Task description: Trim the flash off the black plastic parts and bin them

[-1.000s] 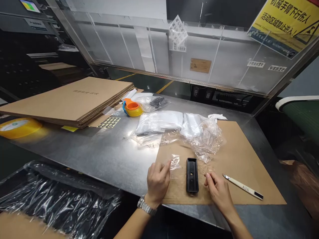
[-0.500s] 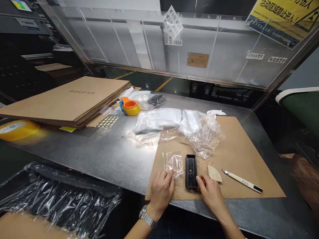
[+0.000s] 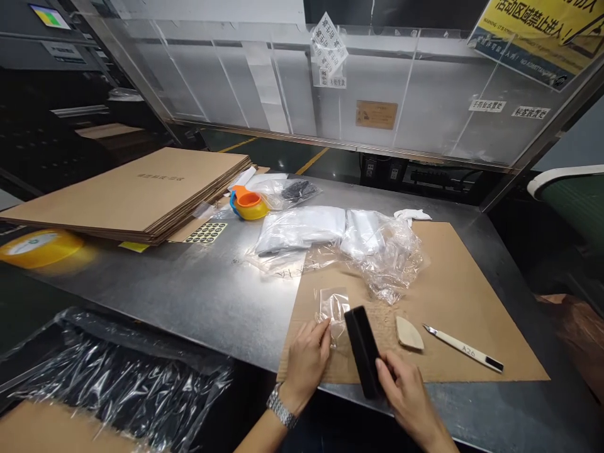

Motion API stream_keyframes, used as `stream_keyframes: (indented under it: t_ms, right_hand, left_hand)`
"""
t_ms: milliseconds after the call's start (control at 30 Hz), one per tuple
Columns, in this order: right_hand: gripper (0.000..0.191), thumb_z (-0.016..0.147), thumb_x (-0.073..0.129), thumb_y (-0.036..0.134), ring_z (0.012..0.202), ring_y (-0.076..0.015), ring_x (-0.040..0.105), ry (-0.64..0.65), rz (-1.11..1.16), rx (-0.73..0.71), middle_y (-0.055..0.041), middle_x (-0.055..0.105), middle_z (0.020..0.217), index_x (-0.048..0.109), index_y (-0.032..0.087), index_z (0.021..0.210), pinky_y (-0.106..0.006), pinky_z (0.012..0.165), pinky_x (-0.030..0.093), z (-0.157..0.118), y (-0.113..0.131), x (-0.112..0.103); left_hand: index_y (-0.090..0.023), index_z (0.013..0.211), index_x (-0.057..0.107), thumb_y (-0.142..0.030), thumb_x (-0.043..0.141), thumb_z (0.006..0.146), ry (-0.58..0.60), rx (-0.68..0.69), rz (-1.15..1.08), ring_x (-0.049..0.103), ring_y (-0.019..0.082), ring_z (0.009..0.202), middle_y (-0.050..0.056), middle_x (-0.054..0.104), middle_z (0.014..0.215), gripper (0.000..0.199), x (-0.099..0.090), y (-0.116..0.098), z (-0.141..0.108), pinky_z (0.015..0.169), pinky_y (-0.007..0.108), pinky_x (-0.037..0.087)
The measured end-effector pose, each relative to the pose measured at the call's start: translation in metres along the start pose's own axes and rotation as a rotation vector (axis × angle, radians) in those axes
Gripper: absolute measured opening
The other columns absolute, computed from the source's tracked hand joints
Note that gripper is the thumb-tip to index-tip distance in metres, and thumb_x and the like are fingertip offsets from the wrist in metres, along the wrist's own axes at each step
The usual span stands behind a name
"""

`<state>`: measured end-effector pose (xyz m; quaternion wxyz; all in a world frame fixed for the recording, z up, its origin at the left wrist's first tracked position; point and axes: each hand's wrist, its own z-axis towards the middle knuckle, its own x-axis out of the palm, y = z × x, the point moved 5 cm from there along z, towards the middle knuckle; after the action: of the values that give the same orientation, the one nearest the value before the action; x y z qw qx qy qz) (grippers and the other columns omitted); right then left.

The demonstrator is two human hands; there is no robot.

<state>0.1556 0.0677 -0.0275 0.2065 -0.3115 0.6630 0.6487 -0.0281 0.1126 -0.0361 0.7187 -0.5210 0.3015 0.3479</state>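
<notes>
My right hand (image 3: 401,384) grips the lower right side of a black rectangular tray (image 3: 362,352), which is raised and tilted near the cardboard's front edge. Between the thumb and fingers of my left hand (image 3: 309,352) is the lower part of a small clear plastic bag (image 3: 334,308), lying on the cardboard sheet (image 3: 462,283). To the right of my right hand are a beige wedge-shaped piece (image 3: 409,333) and a white-handled knife (image 3: 465,348) marked A26.
Behind the hands lie white packets (image 3: 302,226) and crumpled clear plastic (image 3: 396,264). A tape dispenser (image 3: 250,206), stacked cardboard (image 3: 141,189), a sticker sheet (image 3: 206,233) and a yellow tape roll (image 3: 40,247) are at the left. A black plastic-lined bin (image 3: 127,358) stands front left.
The black tray has been lifted off the cardboard and tilted by my right hand. My left hand stays at the clear bag, which has shifted slightly. The camera view has moved a little.
</notes>
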Motion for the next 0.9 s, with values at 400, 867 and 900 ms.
stream_keyframes:
  t_ms: [400,867,900]
  right_hand:
    - [0.034,0.089,0.030,0.041,0.051,-0.0182,0.056,0.077,0.018,0.119,-0.0016,0.052,0.055,0.041,0.023,0.063,-0.025,0.047,0.035,-0.009,-0.022,0.027]
    - [0.033,0.092,0.026,0.030,0.056,-0.0210,0.061,-0.074,-0.229,-0.010,-0.0061,0.064,0.061,0.057,0.019,0.092,-0.027,0.051,0.033,0.019,0.027,-0.016]
    - [0.035,0.092,0.027,0.033,0.055,-0.0211,0.060,-0.084,-0.253,-0.014,-0.0060,0.062,0.060,0.058,0.020,0.081,-0.027,0.051,0.031,0.019,0.035,-0.028]
  left_hand:
    - [-0.021,0.102,0.060,-0.017,0.045,0.086,0.153,0.039,-0.195,0.062,0.017,0.079,0.003,0.067,0.087,0.022,-0.001,-0.008,0.000,0.072,0.030,0.052]
    - [-0.016,0.101,0.060,-0.010,0.041,0.086,0.049,0.471,0.039,0.054,0.018,0.061,0.003,0.058,0.065,0.025,-0.031,-0.069,-0.014,0.053,0.028,0.045]
    - [-0.017,0.100,0.059,-0.010,0.041,0.086,0.056,0.478,0.018,0.055,0.017,0.061,0.002,0.059,0.066,0.024,-0.036,-0.073,-0.009,0.054,0.028,0.046]
